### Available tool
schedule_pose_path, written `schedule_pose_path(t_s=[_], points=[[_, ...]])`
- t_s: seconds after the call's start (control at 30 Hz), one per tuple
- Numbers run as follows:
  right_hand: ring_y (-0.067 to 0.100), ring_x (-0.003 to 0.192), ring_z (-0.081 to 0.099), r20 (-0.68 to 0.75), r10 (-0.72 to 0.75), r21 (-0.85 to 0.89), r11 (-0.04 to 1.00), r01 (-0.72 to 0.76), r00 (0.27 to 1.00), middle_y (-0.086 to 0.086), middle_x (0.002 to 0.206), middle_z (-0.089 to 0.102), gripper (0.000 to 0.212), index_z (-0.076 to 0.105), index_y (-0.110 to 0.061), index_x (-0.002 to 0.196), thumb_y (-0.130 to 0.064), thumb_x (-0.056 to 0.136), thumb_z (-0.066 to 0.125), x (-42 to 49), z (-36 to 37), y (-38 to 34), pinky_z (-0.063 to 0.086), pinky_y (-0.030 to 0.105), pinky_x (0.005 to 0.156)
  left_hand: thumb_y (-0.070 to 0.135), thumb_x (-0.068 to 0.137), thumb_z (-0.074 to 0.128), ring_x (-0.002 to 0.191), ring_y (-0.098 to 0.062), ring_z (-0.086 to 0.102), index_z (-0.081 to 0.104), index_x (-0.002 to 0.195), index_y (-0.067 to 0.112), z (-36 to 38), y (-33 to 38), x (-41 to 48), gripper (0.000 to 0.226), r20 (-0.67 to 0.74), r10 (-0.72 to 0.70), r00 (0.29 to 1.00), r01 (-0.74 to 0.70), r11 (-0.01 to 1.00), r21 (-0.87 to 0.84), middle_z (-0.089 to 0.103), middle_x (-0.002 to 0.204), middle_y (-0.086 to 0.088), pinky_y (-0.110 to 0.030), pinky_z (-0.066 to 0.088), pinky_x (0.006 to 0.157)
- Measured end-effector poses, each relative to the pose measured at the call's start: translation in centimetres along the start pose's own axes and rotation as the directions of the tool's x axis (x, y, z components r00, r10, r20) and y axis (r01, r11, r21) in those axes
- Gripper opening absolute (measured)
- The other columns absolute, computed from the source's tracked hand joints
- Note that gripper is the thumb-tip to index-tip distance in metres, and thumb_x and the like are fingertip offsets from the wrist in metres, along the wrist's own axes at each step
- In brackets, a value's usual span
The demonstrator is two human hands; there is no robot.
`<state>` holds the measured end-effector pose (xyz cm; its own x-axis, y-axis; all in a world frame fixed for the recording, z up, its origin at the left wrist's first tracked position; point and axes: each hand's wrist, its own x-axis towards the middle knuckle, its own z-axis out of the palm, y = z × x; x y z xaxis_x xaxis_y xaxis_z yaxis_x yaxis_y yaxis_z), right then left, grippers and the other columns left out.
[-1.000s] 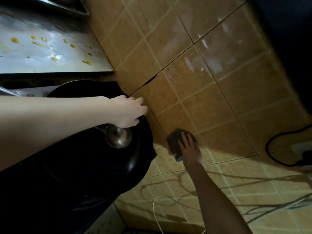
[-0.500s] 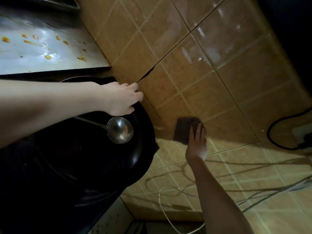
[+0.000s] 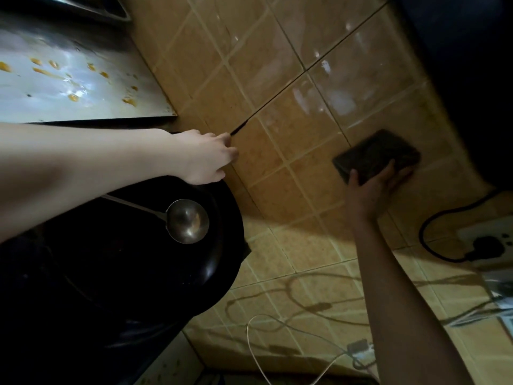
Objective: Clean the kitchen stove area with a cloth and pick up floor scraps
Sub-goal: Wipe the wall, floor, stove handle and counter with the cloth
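tiled wall open between wok, black cord

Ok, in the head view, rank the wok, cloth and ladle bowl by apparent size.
1. wok, by far the largest
2. cloth
3. ladle bowl, smallest, though it looks nearer the camera than the cloth

Single view: head-worn wide-angle camera, above and behind both forearms, facing forward and down at tiled wall. Close: forearms enter from left and bottom edges. Frame rolled, edges bowed. Grip of right hand on cloth right of centre; left hand left of grip, wok below-left, socket lower right.
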<state>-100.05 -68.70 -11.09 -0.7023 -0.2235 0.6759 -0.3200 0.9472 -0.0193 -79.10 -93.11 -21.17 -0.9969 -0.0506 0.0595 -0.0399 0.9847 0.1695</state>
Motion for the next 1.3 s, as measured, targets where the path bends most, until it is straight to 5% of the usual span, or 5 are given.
schedule_pose_path(t_s=[0.17, 0.33, 0.7, 0.9, 1.3], points=[[0.042, 0.143, 0.005, -0.058, -0.149, 0.012, 0.989, 0.150, 0.987, 0.027, 0.155, 0.003, 0.071, 0.023, -0.016, 0.144, -0.014, 0.086, 0.064, -0.7, 3.4, -0.1, 0.029, 0.051, 0.111, 0.038, 0.098, 0.038, 0.116, -0.033, 0.050, 0.032, 0.137, 0.012, 1.0, -0.7, 0.1, 0.047, 0.001, -0.017, 1.000, 0.017, 1.000, 0.001, 0.035, 0.134, -0.014, -0.041, 0.045, 0.087], [0.037, 0.144, 0.003, 0.345, -0.430, -0.253, 0.813, 0.524, 0.834, 0.018, 0.157, 0.004, 0.077, 0.024, -0.019, 0.149, -0.008, 0.084, 0.064, -5.4, 6.8, -0.2, 0.017, 0.048, 0.114, 0.037, 0.098, 0.038, 0.115, -0.032, 0.051, 0.032, 0.136, 0.013, 1.6, -1.6, -0.1, 0.046, 0.004, -0.020, 1.000, 0.020, 1.000, -0.012, 0.035, 0.132, -0.013, -0.041, 0.045, 0.086], [0.031, 0.146, 0.004, 0.519, -0.463, -0.314, 0.678, 0.664, 0.718, 0.012, 0.158, 0.003, 0.083, 0.017, -0.018, 0.150, -0.005, 0.083, 0.063, -5.4, 6.9, -0.9, 0.023, 0.041, 0.113, 0.038, 0.098, 0.036, 0.112, -0.029, 0.051, 0.036, 0.130, 0.014, 0.5, -5.1, -0.4, 0.040, -0.020, -0.089, 0.996, 0.089, 0.996, -0.005, 0.037, 0.125, -0.010, -0.040, 0.046, 0.085], [0.029, 0.146, 0.004, 0.410, -0.423, -0.337, 0.753, 0.565, 0.808, 0.011, 0.159, 0.002, 0.073, 0.020, -0.016, 0.150, -0.004, 0.088, 0.057, 0.5, 2.9, -4.8, 0.024, 0.044, 0.111, 0.036, 0.097, 0.039, 0.115, -0.029, 0.052, 0.034, 0.135, 0.020, -2.9, -6.9, -0.3, 0.042, -0.076, -0.099, 0.992, 0.096, 0.994, -0.046, 0.035, 0.130, -0.008, -0.039, 0.046, 0.087], [0.035, 0.145, 0.004, 0.180, -0.292, -0.362, 0.868, 0.339, 0.939, 0.014, 0.158, -0.003, 0.102, 0.012, -0.015, 0.151, -0.026, 0.075, 0.078, 9.2, -1.8, -12.3, 0.022, 0.050, 0.114, 0.037, 0.097, 0.040, 0.120, -0.027, 0.047, 0.032, 0.137, 0.023, -7.6, -11.9, 0.3, 0.043, -0.137, -0.080, 0.987, 0.063, 0.990, -0.124, 0.033, 0.133, -0.006, -0.037, 0.041, 0.088]])
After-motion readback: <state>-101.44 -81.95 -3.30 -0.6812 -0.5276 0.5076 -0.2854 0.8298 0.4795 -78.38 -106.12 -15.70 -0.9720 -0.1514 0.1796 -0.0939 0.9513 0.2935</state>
